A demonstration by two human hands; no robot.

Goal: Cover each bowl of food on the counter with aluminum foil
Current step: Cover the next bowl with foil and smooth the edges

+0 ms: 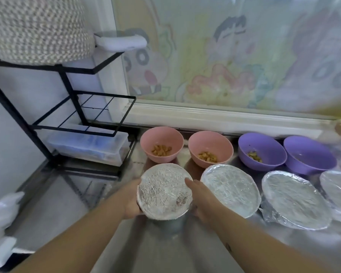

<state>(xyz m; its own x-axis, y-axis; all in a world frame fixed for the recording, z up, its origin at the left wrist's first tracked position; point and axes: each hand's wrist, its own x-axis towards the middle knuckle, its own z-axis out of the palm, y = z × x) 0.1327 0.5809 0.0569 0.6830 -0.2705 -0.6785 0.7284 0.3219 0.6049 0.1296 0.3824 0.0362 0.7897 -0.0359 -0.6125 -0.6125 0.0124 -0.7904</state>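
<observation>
Near left on the counter point(165, 253): a foil-covered bowl point(163, 191), clasped on its left side by the left hand point(131, 200) and on its right by the right hand point(200, 201), fingers of both curled round the wall just under the rim, holding the bowl and nothing else. Probably gripped from both sides at once to press the foil's skirt tight against the wall, or to set the bowl into line; impossible to tell whether resting on the counter or lifted just off it. To its right, in the same near row, a second wrapped bowl point(230, 190), a third wrapped bowl point(294, 200) and a fourth wrapped bowl point(337, 192), close side by side, the last cut by the frame edge. Behind, in the far row below the window, four left open: a left pink bowl point(161, 143) and a right pink bowl point(210, 148) with brown morsels, then a left purple bowl point(262, 151) with yellowish bits and a right purple bowl point(309, 154), contents too dim to name. Seemingly sorted to keep done apart from undone: covered near, open far. About halfway, by that count. No foil roll or loose sheet in sight. At far left, a black wire rack point(77, 107), a woven basket point(37, 28) on top, a clear plastic box point(87, 146) at its foot.
</observation>
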